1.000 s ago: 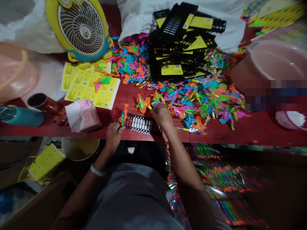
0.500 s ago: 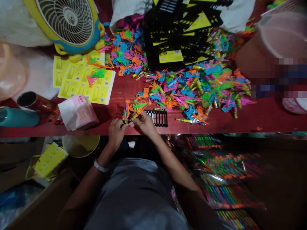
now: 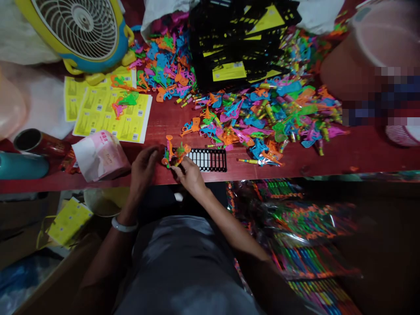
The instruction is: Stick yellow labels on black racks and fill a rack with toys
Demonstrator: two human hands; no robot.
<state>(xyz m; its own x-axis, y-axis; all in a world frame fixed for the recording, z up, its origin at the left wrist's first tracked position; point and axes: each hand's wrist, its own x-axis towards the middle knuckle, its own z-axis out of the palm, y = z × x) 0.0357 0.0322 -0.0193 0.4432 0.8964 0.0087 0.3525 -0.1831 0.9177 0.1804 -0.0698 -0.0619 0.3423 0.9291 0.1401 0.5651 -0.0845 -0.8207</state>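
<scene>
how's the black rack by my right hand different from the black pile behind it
The single rack lies flat near the front edge of the table; the rack pile is heaped farther back. Yellow cards show among the pile, whereas white shows through the single rack's openings. Both are black and slotted.

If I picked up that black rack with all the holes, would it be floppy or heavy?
The black rack is probably light for its size, since it's mostly open slots. It looks fairly stiff, as its long edges run straight. It may tip toward the end by the right hand, where colourful toys are bunched.
</scene>
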